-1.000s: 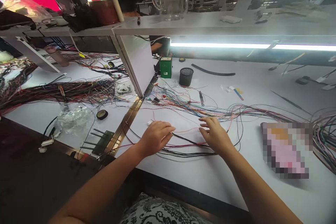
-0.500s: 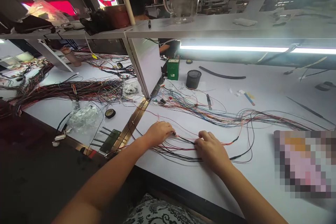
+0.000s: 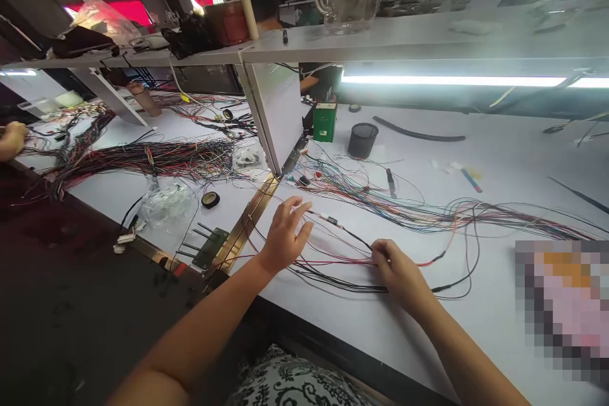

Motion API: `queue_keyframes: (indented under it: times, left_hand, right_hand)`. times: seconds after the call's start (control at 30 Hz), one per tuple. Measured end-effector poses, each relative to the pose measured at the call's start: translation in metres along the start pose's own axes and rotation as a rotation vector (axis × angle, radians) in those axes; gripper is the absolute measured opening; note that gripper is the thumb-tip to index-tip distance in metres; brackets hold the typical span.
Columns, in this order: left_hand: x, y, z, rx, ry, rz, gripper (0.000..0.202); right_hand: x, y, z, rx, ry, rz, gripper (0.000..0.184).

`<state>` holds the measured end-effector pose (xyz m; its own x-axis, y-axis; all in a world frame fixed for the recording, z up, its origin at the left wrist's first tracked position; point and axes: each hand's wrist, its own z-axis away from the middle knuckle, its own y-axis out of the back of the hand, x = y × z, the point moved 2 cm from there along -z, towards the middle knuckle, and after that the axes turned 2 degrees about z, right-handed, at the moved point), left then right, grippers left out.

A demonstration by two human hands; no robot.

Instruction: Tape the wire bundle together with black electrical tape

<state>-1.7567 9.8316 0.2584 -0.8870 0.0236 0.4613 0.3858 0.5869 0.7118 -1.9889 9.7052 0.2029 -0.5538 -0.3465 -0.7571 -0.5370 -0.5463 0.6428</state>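
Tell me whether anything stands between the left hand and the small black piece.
Nothing visible does: only thin wire and white tabletop show between the open left hand and the black piece, whose black cable runs to the right hand.

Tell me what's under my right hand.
Red wires and black wires seem to run under your right hand, showing on both sides. The stretch beneath it is covered.

Single head cam, worn by the person, on the near side of the green box (image 3: 324, 124) and above it, facing forward and down. Wide view: patterned clothing (image 3: 297, 387) nearest; left hand (image 3: 285, 235) and right hand (image 3: 396, 269) close, nearer than the box; counter (image 3: 428, 162) both sides of it; shelf (image 3: 413, 44) over it.
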Motion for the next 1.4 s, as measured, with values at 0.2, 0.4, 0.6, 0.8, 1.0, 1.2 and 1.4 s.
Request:
queue_keyframes:
  times: [0.2, 0.4, 0.6, 0.8, 1.0, 1.2, 1.4]
  left_hand:
    - [0.032, -0.011, 0.014, -0.352, -0.151, 0.039, 0.02]
    - [0.054, -0.048, 0.02, -0.536, -0.228, -0.026, 0.028]
    - [0.063, -0.068, 0.011, -0.574, -0.277, -0.107, 0.017]
    - [0.065, -0.064, 0.022, -0.563, -0.348, -0.038, 0.019]
    - [0.072, -0.075, 0.016, -0.541, -0.028, 0.074, 0.03]
    - [0.075, -0.093, -0.004, -0.67, 0.11, 0.04, 0.02]
    - [0.075, -0.094, -0.018, -0.729, 0.117, 0.052, 0.025]
  right_hand:
    - [0.011, -0.004, -0.002, 0.018, -0.066, -0.203, 0.029]
    - [0.019, -0.006, -0.002, -0.006, -0.141, -0.349, 0.031]
    - [0.026, -0.003, -0.004, -0.066, -0.097, -0.502, 0.034]
    - [0.029, 0.002, -0.002, -0.061, -0.186, -0.763, 0.043]
    - [0.029, 0.006, -0.002, -0.041, -0.204, -0.834, 0.045]
    - [0.033, 0.005, 0.0, -0.056, -0.159, -0.797, 0.046]
    - [0.035, 0.007, -0.001, -0.136, -0.084, -0.734, 0.049]
